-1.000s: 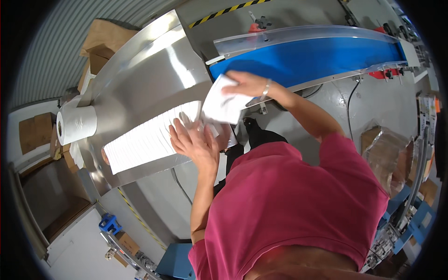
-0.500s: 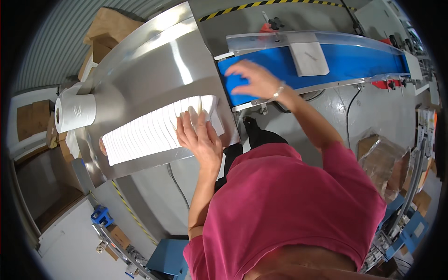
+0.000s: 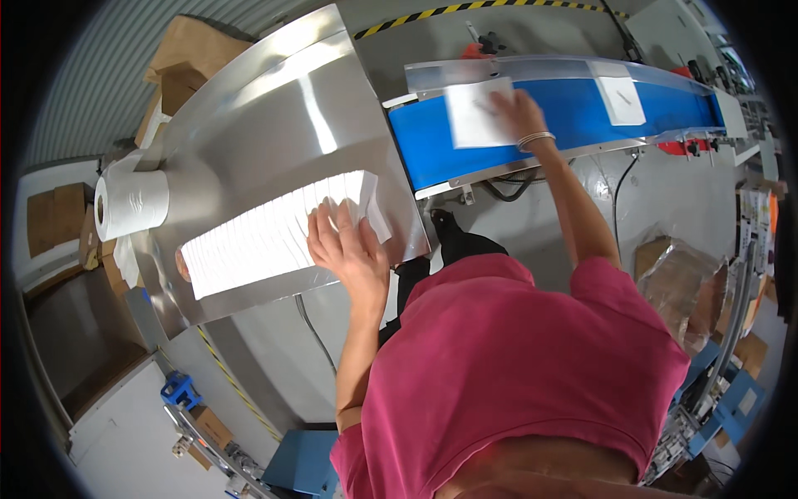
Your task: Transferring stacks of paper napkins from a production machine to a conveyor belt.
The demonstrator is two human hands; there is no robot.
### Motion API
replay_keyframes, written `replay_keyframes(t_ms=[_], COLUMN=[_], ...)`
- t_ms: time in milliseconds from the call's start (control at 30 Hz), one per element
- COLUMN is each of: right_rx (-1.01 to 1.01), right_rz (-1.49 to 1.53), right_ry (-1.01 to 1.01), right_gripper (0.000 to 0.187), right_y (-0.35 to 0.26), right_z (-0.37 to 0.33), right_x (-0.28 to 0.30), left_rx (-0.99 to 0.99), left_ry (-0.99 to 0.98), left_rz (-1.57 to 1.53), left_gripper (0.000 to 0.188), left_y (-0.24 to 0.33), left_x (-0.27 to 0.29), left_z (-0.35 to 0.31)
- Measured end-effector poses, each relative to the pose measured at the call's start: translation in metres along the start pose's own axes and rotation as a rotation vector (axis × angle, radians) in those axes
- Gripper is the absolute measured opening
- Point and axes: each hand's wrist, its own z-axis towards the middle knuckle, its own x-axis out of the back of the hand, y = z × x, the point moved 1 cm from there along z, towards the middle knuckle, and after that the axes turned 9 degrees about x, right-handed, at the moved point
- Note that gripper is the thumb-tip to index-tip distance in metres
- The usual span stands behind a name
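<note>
A row of white folded packets [image 3: 249, 237], standing on edge and pressed close together, lies across the steel table [image 3: 258, 125]. My left hand [image 3: 353, 254] rests on the right part of this row, fingers stretched and slightly spread. Over the blue conveyor belt [image 3: 557, 112], my right hand [image 3: 522, 116] has its blurred fingers on the right side of a flat white packet [image 3: 472, 116] and seems to grip it. Farther right along the belt lies another white packet [image 3: 622, 101] with a small grey mark.
A large white roll [image 3: 133, 204] stands at the table's left end. Clear plastic guards [image 3: 453, 75] line the belt's far edge. Cardboard boxes [image 3: 179, 87] sit behind the table. A plastic-wrapped box [image 3: 677, 283] is on the right, and a blue stool [image 3: 179, 389] at lower left.
My right hand has moved right from the belt's left end, and a white packet now lies under its fingers. The other packet has travelled right. My left hand has barely shifted.
</note>
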Motion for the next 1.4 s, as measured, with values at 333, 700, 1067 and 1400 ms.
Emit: replay_keyframes(t_ms=[333, 700, 1067, 1400], right_rx=[0.913, 0.924, 0.590, 0.496], right_rz=[0.084, 0.206, 0.245, -0.831], right_ry=[-0.695, -0.848, -0.766, 0.565], right_gripper=[0.050, 0.047, 0.038, 0.060], right_y=[-0.127, -0.134, -0.107, -0.046], right_z=[-0.087, -0.086, -0.079, -0.043], right_x=[-0.069, -0.106, -0.079, 0.003], left_rx=[-0.021, -0.065, -0.004, 0.014], left_ry=[0.016, 0.010, 0.021, 0.021], left_rz=[0.032, 0.038, 0.035, 0.026], left_gripper=[0.030, 0.030, 0.031, 0.036], left_y=[-0.005, -0.008, -0.010, -0.015], left_x=[-0.005, -0.003, 0.001, 0.000], left_z=[-0.004, -0.005, 0.001, 0.004])
